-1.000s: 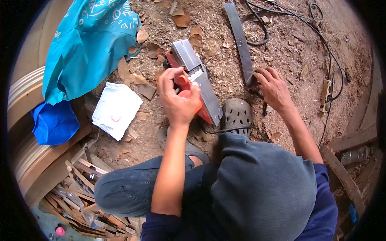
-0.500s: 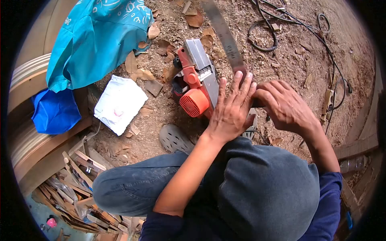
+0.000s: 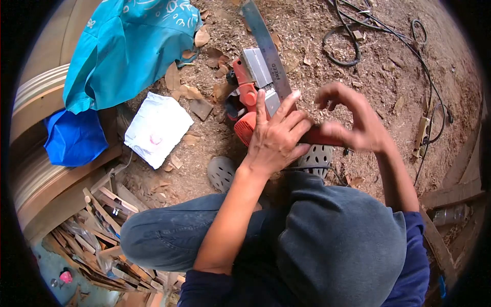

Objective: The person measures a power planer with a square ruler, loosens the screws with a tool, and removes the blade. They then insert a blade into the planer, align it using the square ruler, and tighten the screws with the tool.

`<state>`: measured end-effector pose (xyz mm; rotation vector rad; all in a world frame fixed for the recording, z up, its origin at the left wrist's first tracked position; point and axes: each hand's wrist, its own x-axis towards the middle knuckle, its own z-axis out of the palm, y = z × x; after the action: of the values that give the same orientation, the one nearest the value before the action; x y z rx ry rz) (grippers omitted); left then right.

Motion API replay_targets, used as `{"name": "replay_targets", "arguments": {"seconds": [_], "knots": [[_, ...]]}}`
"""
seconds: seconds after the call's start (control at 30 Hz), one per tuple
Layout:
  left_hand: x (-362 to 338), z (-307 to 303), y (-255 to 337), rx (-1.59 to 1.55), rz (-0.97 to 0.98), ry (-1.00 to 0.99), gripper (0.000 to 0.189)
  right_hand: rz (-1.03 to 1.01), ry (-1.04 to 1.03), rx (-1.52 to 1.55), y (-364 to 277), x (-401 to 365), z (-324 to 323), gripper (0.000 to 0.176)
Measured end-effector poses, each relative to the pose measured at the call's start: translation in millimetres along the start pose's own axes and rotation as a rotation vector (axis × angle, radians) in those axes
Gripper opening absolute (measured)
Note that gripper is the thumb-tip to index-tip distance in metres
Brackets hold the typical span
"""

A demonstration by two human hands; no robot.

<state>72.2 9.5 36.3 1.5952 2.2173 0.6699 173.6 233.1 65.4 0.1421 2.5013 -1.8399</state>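
An orange electric planer [image 3: 244, 94] lies sole-up on the sawdust-covered ground in front of my knees. A long steel ruler [image 3: 266, 46] lies lengthwise along its metal sole and sticks out past its far end. My left hand [image 3: 276, 135] lies flat on the near part of the ruler and planer with its fingers spread. My right hand [image 3: 358, 123] is just to the right, fingers curled, its thumb against a red edge of the planer. What it grips is hidden behind my left hand.
A teal cloth [image 3: 128, 46], a blue bag [image 3: 74, 135] and a white bag [image 3: 156, 128] lie to the left. Black cables [image 3: 348, 46] and a power strip [image 3: 423, 135] are at the right. Wood offcuts [image 3: 102, 220] pile up at lower left. Grey clogs [image 3: 221, 173] are on my feet.
My left hand let go of the planer's handle and moved right onto the ruler. My right hand picked the ruler up from the ground and laid it along the planer's sole.
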Motion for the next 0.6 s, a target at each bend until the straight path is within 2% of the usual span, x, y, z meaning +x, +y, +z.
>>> {"name": "replay_targets", "arguments": {"seconds": [0.03,0.07,0.13,0.2,0.3,0.37,0.6], "knots": [[-2.4,0.6,-1.2,0.0,0.011,-0.034,0.056,0.184,0.084,0.099,23.7,4.7,6.9,0.036],[-5.5,2.3,-1.3,-0.001,0.02,-0.072,0.058,0.338,0.108,0.065,32.3,16.4,11.4,0.035],[-9.7,7.4,-0.5,-0.012,0.014,-0.074,0.064,0.442,0.064,-0.049,69.9,35.1,29.0,0.031],[-13.6,11.1,-1.6,-0.028,0.014,-0.11,0.066,0.607,0.032,0.092,83.7,56.4,51.3,0.032],[-20.4,18.8,-2.2,-0.014,0.016,-0.101,0.067,0.579,0.027,0.105,111.6,72.2,76.3,0.032],[-21.1,19.8,-1.5,-0.013,0.019,-0.095,0.068,0.685,0.041,0.022,106.7,81.4,78.6,0.034],[-25.5,21.1,1.2,0.008,-0.009,-0.109,0.066,0.746,0.058,0.124,116.5,86.6,79.4,0.037]]}}
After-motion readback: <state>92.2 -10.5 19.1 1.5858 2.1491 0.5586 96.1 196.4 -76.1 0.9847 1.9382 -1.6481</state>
